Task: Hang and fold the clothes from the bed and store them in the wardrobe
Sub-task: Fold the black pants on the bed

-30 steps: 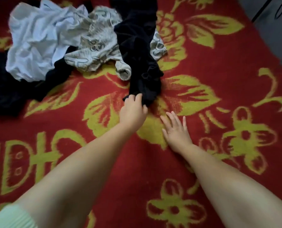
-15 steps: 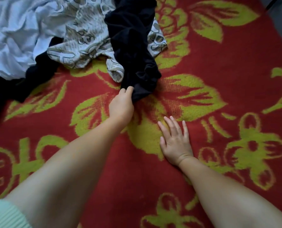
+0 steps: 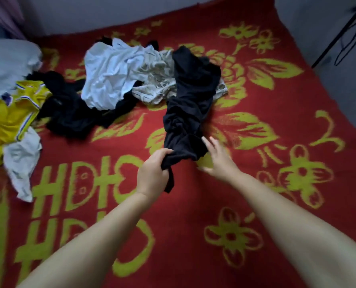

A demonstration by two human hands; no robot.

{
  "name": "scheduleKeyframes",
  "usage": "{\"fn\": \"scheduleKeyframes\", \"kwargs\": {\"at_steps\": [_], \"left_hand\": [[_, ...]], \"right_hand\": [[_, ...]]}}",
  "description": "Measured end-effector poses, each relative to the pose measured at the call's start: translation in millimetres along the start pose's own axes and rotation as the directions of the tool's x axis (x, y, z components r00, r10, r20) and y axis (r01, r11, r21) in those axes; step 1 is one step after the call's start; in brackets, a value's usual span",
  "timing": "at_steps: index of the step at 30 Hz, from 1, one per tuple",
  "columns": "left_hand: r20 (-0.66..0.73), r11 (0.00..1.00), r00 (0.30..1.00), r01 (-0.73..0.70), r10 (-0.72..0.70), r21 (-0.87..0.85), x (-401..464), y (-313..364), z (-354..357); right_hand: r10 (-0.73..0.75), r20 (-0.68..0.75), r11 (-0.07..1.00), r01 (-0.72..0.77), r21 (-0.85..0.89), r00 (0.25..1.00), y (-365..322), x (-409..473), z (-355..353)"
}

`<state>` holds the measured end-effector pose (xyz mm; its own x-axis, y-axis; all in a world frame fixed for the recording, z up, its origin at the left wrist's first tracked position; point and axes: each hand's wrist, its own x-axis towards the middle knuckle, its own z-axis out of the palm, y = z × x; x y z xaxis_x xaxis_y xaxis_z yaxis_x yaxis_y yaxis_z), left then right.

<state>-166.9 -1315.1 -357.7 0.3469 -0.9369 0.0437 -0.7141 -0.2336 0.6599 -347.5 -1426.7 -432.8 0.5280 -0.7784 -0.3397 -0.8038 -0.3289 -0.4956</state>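
A long black garment trails from the clothes pile toward me across the red bed cover. My left hand grips its near end, fingers curled round the cloth. Just to the right, my right hand hovers with fingers spread beside the garment's lower edge; it is blurred and holds nothing. Behind lie a white garment, a patterned beige one and another black one.
A yellow jersey and a white cloth lie at the left edge, with a pale pillow behind them. A wall runs along the back. A dark stand with cables leans at the right, past the bed's edge.
My left hand took hold of the black garment's end and pulled it toward me. My right hand lifted off the cover and moved up beside the cloth. The view pulled back.
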Motion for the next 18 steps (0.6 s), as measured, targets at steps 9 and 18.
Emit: {"fn": "scheduleKeyframes", "kwargs": {"at_steps": [9,18], "left_hand": [[-0.261,0.990,0.962,-0.105,0.076,-0.098,-8,44,-230],[-0.550,0.960,0.834,-0.118,-0.044,-0.255,11,72,-385]], "right_hand": [[-0.003,-0.462,0.906,0.199,0.375,0.887,-158,-79,-174],[-0.205,-0.663,0.851,0.466,0.243,0.720,-279,-153,-320]]}}
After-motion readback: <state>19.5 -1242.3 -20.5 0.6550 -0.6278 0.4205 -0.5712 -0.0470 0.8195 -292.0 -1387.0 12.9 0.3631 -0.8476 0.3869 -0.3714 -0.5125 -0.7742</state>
